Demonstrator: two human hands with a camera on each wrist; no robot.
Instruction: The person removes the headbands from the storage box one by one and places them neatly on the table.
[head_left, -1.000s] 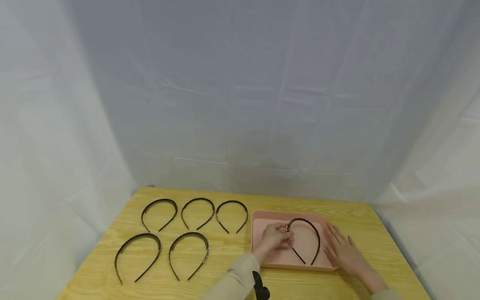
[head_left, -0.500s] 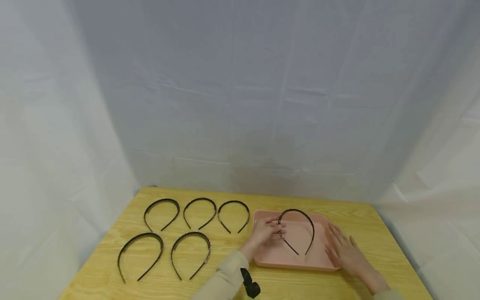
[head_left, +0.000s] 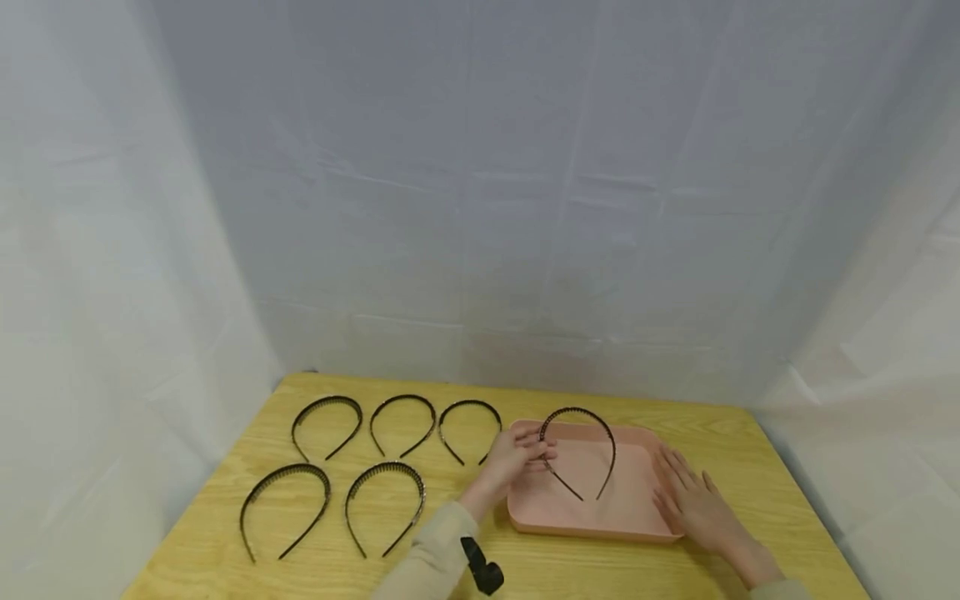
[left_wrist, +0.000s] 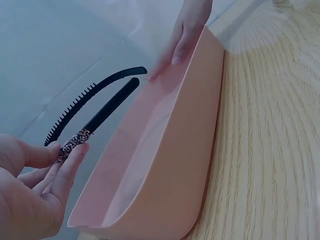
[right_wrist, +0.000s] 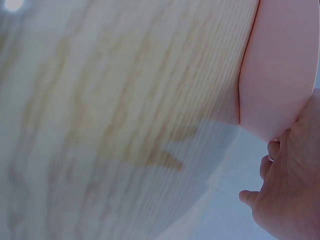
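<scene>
My left hand [head_left: 504,465] pinches a black toothed headband [head_left: 613,457] by one arm, between thumb and fingers. In the left wrist view, a glittery stretch of the headband [left_wrist: 107,112] lies at the fingertips of my left hand [left_wrist: 37,185]. The headband hangs above the left and middle part of a pink tray [head_left: 592,532], apart from its floor. My right hand [head_left: 703,510] rests at the tray's right wall with fingers extended. In the right wrist view, the fingers of my right hand [right_wrist: 295,185] meet the tray's outer side [right_wrist: 280,70]; their tips are hidden.
Several more black headbands lie on the wooden table [head_left: 465,533] left of the tray, such as a front headband [head_left: 285,468] and a back headband [head_left: 402,397]. My left hand partly covers the nearest headband [head_left: 468,402]. White sheeting [head_left: 480,250] surrounds the table.
My left hand has moved left and away from me with the headband, lifting it from over the tray's middle. The right hand stays at the tray's right wall.
</scene>
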